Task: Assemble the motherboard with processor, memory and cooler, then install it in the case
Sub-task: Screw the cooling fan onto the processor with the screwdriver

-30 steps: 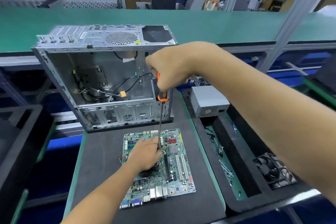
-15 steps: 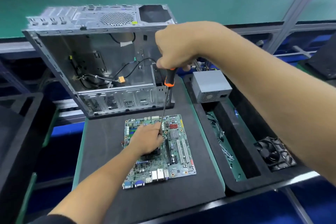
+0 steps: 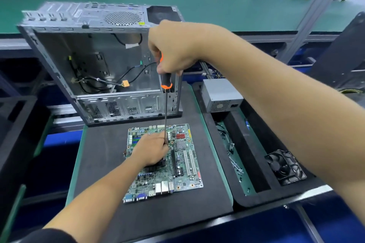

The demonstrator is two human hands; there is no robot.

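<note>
Right hand (image 3: pixel 173 53): fist gripping screwdriver (image 3: pixel 166 83) handle, shaft vertical. Left hand (image 3: pixel 152 151): fingers pinching shaft's lower end, over motherboard (image 3: pixel 185 165). Open case (image 3: pixel 94 61) at 12 o'clock.

Bare mat (image 3: pixel 102 156) left of the motherboard (image 3: pixel 185 165); case (image 3: pixel 98 69) close behind.

A single wide-angle view from a head-worn camera, looking forward and steeply down onto the tabletop (image 3: pixel 98 163) from close above. Both forearms reach in from the bottom edge, at 5 and 7 o'clock. The open case (image 3: pixel 94 69) stands farther off at 11 o'clock. Straight lines bow near the edges.
</note>
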